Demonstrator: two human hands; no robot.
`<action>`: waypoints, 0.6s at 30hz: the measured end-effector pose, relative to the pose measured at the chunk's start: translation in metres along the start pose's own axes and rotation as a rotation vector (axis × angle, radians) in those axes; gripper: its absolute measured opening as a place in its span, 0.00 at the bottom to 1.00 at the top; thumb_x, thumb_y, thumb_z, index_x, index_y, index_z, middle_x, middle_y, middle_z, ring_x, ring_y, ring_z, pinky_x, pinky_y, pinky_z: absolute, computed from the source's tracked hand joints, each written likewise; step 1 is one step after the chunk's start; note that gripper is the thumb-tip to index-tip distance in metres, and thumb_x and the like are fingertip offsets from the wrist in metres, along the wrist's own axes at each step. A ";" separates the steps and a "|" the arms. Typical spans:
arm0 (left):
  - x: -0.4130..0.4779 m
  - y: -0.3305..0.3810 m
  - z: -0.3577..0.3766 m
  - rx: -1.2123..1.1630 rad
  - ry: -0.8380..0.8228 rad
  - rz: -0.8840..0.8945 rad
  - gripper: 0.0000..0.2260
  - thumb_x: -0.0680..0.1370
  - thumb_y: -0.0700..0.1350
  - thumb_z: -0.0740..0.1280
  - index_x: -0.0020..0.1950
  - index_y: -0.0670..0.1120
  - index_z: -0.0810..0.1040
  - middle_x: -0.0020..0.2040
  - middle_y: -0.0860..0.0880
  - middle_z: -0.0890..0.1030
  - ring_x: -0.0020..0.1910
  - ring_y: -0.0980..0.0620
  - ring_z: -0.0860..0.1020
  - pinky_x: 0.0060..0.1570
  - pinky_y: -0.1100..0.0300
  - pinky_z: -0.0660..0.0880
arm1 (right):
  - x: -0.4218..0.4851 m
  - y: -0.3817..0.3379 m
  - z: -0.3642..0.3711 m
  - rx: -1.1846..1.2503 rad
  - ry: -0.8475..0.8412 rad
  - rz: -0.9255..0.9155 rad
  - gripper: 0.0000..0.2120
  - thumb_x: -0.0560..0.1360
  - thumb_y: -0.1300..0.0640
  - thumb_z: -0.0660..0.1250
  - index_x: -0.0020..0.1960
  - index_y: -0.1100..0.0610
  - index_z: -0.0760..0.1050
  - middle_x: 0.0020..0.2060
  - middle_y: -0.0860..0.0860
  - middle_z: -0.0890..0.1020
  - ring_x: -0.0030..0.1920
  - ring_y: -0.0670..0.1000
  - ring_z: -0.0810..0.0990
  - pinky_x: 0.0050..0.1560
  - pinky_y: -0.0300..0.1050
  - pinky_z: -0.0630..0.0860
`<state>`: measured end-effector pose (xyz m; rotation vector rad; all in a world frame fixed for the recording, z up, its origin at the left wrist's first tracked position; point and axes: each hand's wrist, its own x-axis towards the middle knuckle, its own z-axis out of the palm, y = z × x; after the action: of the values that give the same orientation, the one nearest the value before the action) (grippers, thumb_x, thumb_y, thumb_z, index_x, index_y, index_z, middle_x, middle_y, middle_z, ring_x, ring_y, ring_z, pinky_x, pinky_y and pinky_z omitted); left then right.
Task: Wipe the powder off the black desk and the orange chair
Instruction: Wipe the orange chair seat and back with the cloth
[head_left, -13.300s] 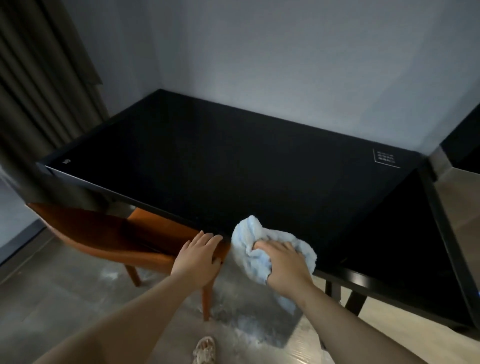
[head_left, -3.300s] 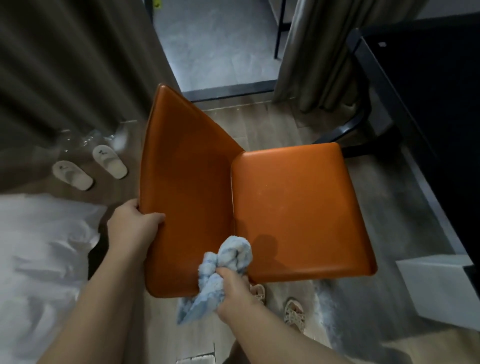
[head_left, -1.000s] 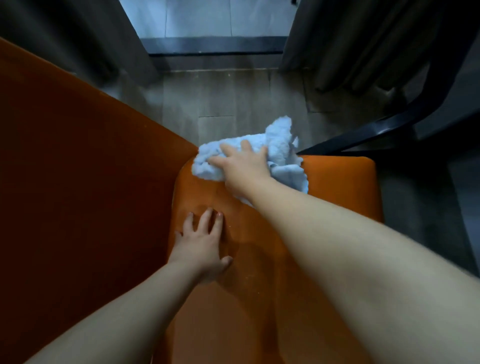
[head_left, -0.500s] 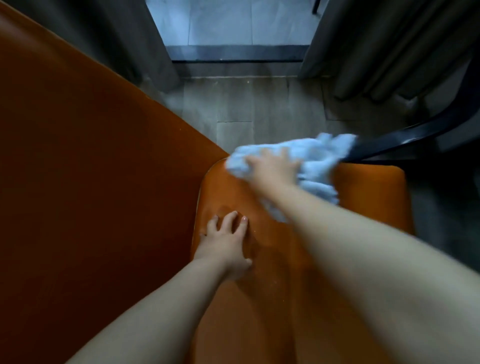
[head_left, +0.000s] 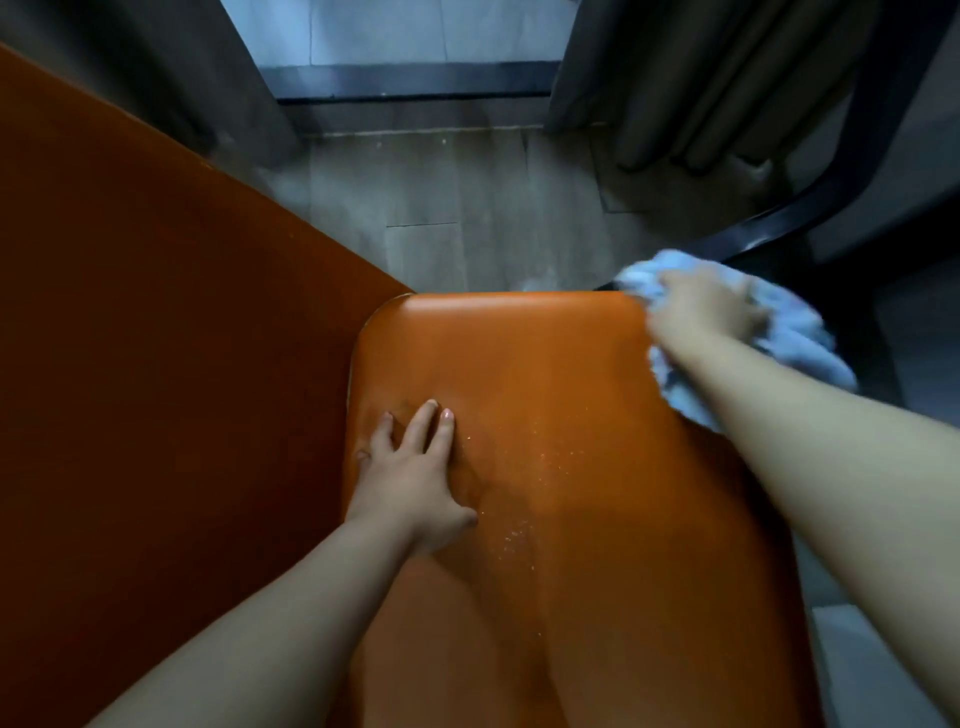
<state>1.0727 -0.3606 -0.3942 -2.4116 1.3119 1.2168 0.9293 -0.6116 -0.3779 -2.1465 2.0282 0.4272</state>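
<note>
Fingers (head_left: 423, 428) of the left hand (head_left: 410, 483) lie straight and slightly spread, pressed flat on the seat of the orange chair (head_left: 545, 395), near its inner edge. The right hand (head_left: 701, 317), blurred, reaches to the seat's far right corner with its fingers curled into a bunched blue cloth (head_left: 795, 332), which hangs partly over the edge. Fine white powder (head_left: 519, 535) speckles the glossy seat just right of the left hand. The chair's backrest fills the left side. Beyond the seat lie a grey wood-look floor (head_left: 467, 208), dark curtains (head_left: 701, 78) and a curved black bar (head_left: 779, 228).
</note>
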 end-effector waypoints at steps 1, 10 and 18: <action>0.000 0.000 0.000 0.002 0.002 0.002 0.47 0.70 0.62 0.67 0.76 0.57 0.37 0.75 0.60 0.35 0.74 0.42 0.36 0.73 0.42 0.49 | -0.011 -0.033 0.004 0.009 0.004 -0.126 0.13 0.79 0.53 0.56 0.60 0.48 0.74 0.60 0.54 0.74 0.64 0.59 0.67 0.59 0.54 0.63; 0.002 -0.002 -0.002 -0.040 0.014 -0.010 0.46 0.69 0.57 0.67 0.77 0.57 0.40 0.76 0.60 0.38 0.75 0.43 0.39 0.74 0.44 0.50 | -0.057 -0.050 0.030 0.049 0.097 -0.710 0.20 0.73 0.55 0.62 0.65 0.43 0.70 0.67 0.47 0.68 0.65 0.57 0.66 0.59 0.56 0.64; 0.005 -0.002 -0.003 -0.101 0.017 0.003 0.45 0.68 0.58 0.67 0.77 0.57 0.43 0.75 0.62 0.41 0.74 0.43 0.40 0.73 0.41 0.51 | 0.010 0.046 0.007 0.240 0.062 0.165 0.20 0.75 0.57 0.58 0.66 0.49 0.70 0.66 0.56 0.67 0.64 0.63 0.64 0.61 0.59 0.65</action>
<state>1.0778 -0.3642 -0.3962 -2.4943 1.2894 1.2968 0.8832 -0.6219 -0.3834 -1.8832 2.1738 0.1294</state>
